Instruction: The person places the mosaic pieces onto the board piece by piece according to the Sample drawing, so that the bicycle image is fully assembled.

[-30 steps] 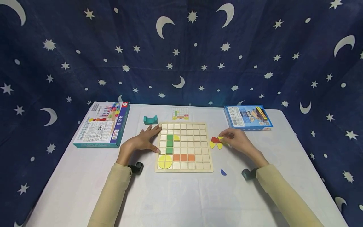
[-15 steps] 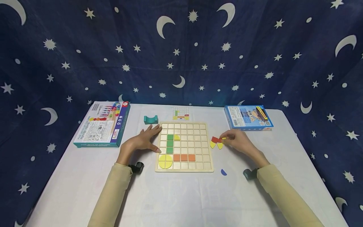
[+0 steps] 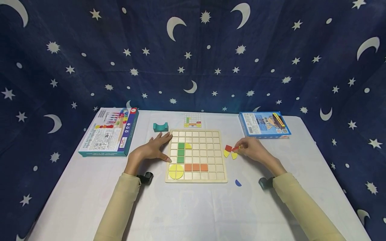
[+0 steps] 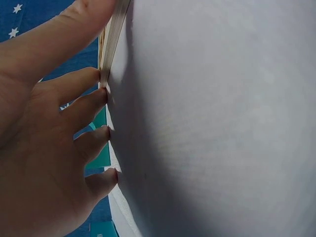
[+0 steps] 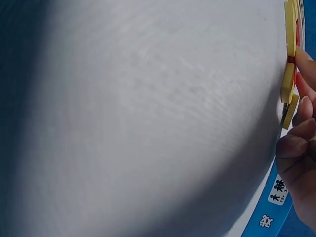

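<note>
My left hand (image 3: 152, 148) rests with spread fingers at the left edge of the wooden grid board (image 3: 208, 140); thumb and fingertips touch its rim. On the board lie green squares (image 3: 180, 152), orange squares (image 3: 196, 167), a yellow disc of quarter pieces (image 3: 176, 171) and one yellow quarter piece (image 3: 188, 146). Right of the board, my right hand (image 3: 253, 149) pinches a tilted red piece (image 3: 235, 148), its outline partly covered by the fingers. Beside it lie a red square (image 3: 228, 148) and yellow pieces (image 3: 234, 155). In the right wrist view, yellow pieces (image 5: 288, 81) appear edge-on by the fingertips.
A pattern card (image 3: 192, 120) and a teal arch block (image 3: 160, 127) lie behind the board. Game boxes stand at back left (image 3: 108, 132) and back right (image 3: 264, 125). A blue half-round piece (image 3: 238, 183) lies at front right.
The yellow piece at my right fingertips has shifted right, closer under the fingers. The red piece beside it now stands tilted in the fingers. My left hand has not moved.
</note>
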`<state>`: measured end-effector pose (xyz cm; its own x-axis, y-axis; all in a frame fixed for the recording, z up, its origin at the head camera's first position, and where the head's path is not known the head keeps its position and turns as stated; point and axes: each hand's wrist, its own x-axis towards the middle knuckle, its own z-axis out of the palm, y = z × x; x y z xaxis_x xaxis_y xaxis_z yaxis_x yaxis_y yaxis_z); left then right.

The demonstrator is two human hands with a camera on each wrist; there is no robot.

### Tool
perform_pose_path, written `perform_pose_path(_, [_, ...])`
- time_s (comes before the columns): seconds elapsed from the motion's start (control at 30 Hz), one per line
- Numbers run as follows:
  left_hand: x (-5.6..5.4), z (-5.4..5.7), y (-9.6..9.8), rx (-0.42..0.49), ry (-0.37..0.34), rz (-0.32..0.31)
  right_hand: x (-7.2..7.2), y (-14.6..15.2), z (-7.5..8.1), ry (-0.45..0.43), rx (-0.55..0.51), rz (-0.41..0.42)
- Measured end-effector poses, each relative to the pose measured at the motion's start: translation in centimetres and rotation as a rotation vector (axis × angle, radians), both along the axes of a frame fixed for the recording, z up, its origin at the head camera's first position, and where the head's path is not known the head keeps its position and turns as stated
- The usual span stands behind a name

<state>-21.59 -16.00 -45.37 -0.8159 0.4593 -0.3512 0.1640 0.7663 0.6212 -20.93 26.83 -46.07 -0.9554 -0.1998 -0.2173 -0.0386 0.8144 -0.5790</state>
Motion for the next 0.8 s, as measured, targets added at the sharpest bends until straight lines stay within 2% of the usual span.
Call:
perform_pose_path(0.3, [-0.07, -0.03, -0.03, -0.006, -0.013, 0.019, 0.08, 0.67, 0.19, -0.026, 0.028, 0.029])
perform_pose_path(0.43, [-0.05, 0.06, -0.03, -0.001, -0.007, 0.014, 0.25, 0.90, 0.56, -0.033, 0.034, 0.036])
perform_pose_path(0.8, [0.01, -0.04, -0.04, 0.003, 0.007, 0.002, 0.48, 0.51, 0.39, -0.023, 0.023, 0.045])
